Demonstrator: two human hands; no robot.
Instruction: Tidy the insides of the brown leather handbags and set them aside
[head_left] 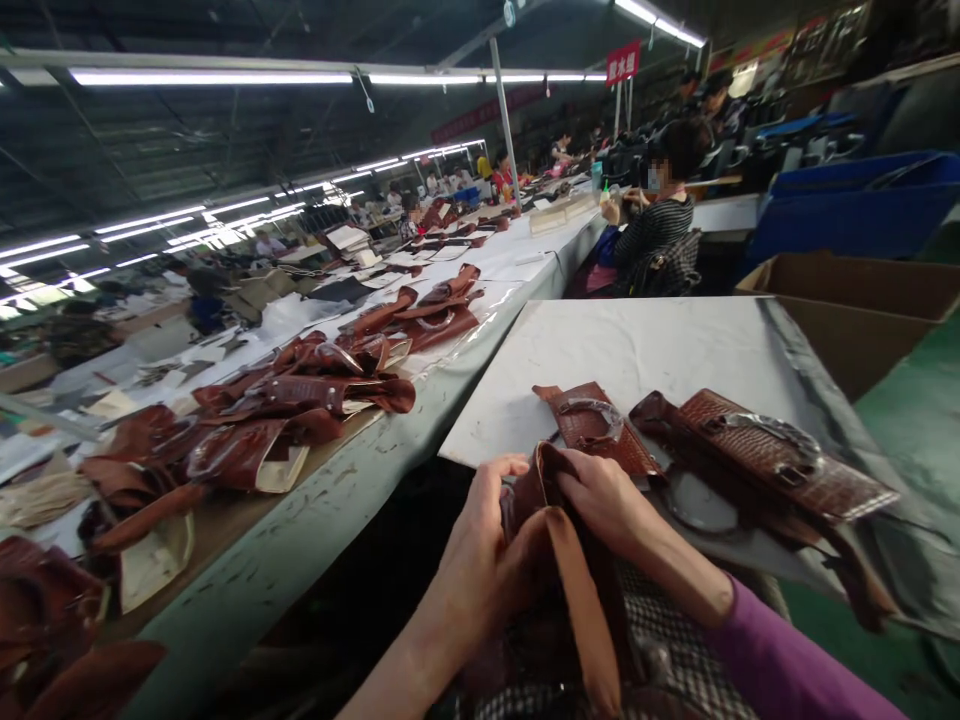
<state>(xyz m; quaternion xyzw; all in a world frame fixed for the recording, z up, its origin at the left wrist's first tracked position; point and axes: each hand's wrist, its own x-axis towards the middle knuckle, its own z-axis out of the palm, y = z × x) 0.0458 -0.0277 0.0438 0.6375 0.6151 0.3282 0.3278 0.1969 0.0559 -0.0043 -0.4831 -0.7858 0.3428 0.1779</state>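
Observation:
A brown leather bag piece (pixel 589 610) rests at my lap, its upper edge raised between my hands and a tan strap running down its front. My left hand (pixel 487 540) grips the left side of that edge, thumb on the near side. On the right, my right hand (pixel 611 500) is closed on the same edge, its fingertips partly hidden in the fold. Just beyond my hands, a brown bag panel with a plastic-wrapped handle (pixel 592 425) lies on the white board. Further right lies a crocodile-textured brown bag (pixel 757 450), its handle also wrapped.
A long table (pixel 420 400) at the left carries piles of brown bags (pixel 300 390). The white-topped board (pixel 660 340) stands ahead. Behind it sits a person in a striped top (pixel 664 235). A cardboard box (pixel 840 300) and a blue bin (pixel 847 205) stand at the right.

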